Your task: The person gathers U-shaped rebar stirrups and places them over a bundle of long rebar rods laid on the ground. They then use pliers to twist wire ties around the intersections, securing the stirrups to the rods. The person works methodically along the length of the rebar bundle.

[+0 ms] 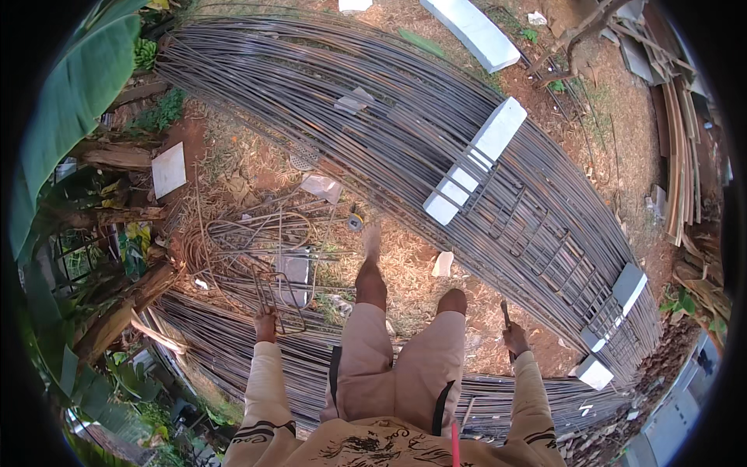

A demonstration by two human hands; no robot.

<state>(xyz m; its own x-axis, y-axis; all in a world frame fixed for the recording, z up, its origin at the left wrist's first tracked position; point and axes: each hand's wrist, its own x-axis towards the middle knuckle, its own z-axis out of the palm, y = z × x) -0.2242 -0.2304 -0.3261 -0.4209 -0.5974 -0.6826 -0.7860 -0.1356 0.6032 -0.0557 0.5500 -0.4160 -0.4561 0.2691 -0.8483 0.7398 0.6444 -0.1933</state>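
At the lower left, the fingers of my left hand (265, 323) are closed around a bundle of bent steel rebar stirrups (268, 294). Rectangular loops of the stirrups stick out past the fist, over rods on the ground. To the right of my legs, my right hand (515, 340) grips a slim dark tool (506, 313). Its upper end shows above the fist and a short piece below; I cannot make out its exact kind. Long steel rebar rods (311, 78) lie in a wide stack ahead. A rebar cage (537, 233) rests on that stack at the right.
White blocks (476, 163) lie across the rebar stack. A coil of bent rods (214, 241) is tangled at the left, beside a grey slab (294, 276). A measuring tape roll (355, 222) sits near my foot. More rods (210, 331) lie below. Banana leaves (78, 117) hang at the left.
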